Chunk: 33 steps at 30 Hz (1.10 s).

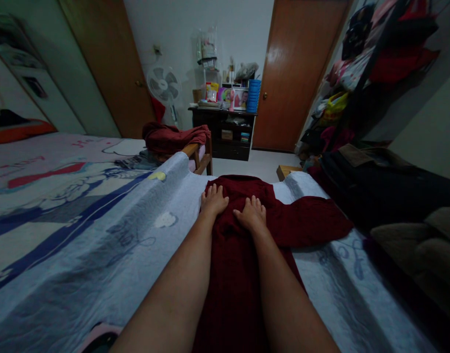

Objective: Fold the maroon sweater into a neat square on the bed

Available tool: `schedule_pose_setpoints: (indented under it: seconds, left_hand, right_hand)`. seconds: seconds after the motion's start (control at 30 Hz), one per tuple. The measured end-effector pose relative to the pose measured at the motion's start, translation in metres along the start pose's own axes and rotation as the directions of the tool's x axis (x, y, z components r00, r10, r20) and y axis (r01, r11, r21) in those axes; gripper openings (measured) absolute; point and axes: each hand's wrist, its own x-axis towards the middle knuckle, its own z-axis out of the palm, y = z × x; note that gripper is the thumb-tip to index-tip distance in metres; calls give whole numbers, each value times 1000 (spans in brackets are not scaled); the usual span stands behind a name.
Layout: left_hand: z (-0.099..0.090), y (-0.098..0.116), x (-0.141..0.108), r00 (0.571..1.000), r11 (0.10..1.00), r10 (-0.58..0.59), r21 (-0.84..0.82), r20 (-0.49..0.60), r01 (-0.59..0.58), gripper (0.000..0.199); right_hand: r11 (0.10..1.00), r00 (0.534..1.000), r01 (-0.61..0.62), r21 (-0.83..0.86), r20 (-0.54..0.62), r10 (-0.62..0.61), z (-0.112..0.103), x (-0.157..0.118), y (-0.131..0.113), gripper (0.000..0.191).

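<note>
A dark red long-sleeved garment (239, 274) lies spread over the pale grey-blue bed cover (181, 215). Its collar end points away from me, and one sleeve (313, 220) stretches out to the right. On the left no sleeve shows. My left hand (214, 200) rests flat on the upper left part of the cloth, fingers spread. Opposite it, my right hand (252, 214) presses on the upper right part near where the sleeve begins, its fingers extended too. Neither hand grips the fabric. Both forearms cover part of the garment.
Reddish cloth (175, 138) hangs over a wooden bed rail at the left. Dark folded clothes (390, 186) and a brown pile (423, 245) border the right side. A pink-edged object (102, 337) lies near my left forearm. Beyond stand a fan (164, 84) and a dark cabinet (219, 135).
</note>
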Motion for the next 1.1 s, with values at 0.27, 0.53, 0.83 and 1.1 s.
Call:
schedule_pose_setpoints:
  seconds: [0.27,0.53,0.83,1.1]
  left_hand:
    - [-3,12,-6,997,1000,-13,22,-82,15,59]
    - [-7,22,-13,972,1000,2,26,-237,4,33]
    - [-2,27,-8,964,1000,12,4,-267,-11,28]
    - [6,26,-9,981,1000,4,-17,-194,-7,49]
  right_hand:
    - [1000,1000,0,8,-15,0,1,0,0,74]
    - [1000,999,5,24,-35,-4,2,1,0,70]
    - [953,956,293,76,-7,-294,5,3,-1,51]
    - [976,974,217,26,60,-219,3,0,-3,58]
